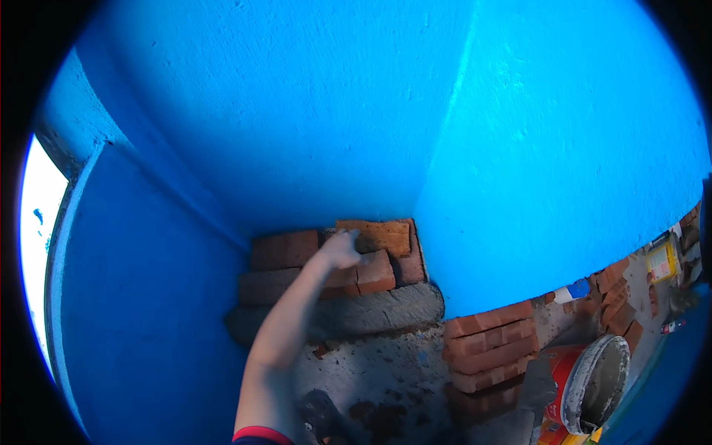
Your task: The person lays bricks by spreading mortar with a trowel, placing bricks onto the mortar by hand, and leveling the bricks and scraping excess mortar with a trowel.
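Observation:
In the corner between blue walls, rows of bricks (283, 248) lie on a low ledge faced with rough grey mortar (378, 306). My left hand (339, 250) reaches over them at the left part of an orange brick (386, 236) in the back row, with index finger and thumb apart; it appears to touch that brick, and some fingers are hidden. Just below and right of the hand is another orange brick (376, 272). My right hand is out of view.
A brick stack (489, 341) stands right of the ledge, beside a red bucket (560, 374) with grey material inside. Farther right are loose bricks (618, 308) and a yellow container (660, 261). A blue wall (148, 297) with a bright opening borders the left.

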`<state>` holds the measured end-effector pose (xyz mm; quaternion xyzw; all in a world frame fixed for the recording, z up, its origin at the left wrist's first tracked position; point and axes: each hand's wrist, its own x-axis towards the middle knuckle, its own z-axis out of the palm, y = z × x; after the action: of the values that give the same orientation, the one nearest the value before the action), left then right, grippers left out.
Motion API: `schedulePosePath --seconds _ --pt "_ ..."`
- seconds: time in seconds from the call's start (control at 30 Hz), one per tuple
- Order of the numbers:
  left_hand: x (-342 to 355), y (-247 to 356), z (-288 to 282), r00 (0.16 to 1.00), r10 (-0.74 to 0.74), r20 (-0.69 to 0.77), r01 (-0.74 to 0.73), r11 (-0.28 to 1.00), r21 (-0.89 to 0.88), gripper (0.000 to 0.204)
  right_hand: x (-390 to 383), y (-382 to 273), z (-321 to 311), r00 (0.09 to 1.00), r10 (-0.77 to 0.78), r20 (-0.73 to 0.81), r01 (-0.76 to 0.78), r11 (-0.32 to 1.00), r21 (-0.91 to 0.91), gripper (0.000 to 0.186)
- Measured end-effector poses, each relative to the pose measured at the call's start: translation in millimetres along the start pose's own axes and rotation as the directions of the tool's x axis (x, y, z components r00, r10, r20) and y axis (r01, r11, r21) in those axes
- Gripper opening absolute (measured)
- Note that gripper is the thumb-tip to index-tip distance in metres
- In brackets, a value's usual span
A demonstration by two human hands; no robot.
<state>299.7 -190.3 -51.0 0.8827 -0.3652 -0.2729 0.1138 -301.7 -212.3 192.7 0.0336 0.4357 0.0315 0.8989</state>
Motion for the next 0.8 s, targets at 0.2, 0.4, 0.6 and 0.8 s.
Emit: schedulePosePath --seconds 0.2,0.4,0.6,0.8 --pt "28.9 110.3 52.8 0.991 -0.024 -0.134 0.032 0.998 0.057 0.075 9.3 -10.6 9.6 1.0 0.008 -0.003 -0.008 1.0 -0.026 0.026" --pt "78.1 110.9 92.7 0.962 -0.017 -0.271 0.121 0.921 0.37 0.067 16.1 -24.6 17.8 1.0 0.023 -0.013 -0.024 0.998 -0.05 0.026" --pt "93.9 94.1 89.4 0.965 0.152 -0.213 -0.04 0.889 0.456 0.056 22.8 -37.2 25.9 0.999 0.036 -0.038 -0.038 0.998 -0.054 0.026" --pt "81.3 86.6 64.9 0.894 0.38 -0.238 -0.14 0.741 0.657 0.041 24.8 -44.2 31.9 0.997 0.054 -0.057 -0.057 0.997 -0.051 0.027"
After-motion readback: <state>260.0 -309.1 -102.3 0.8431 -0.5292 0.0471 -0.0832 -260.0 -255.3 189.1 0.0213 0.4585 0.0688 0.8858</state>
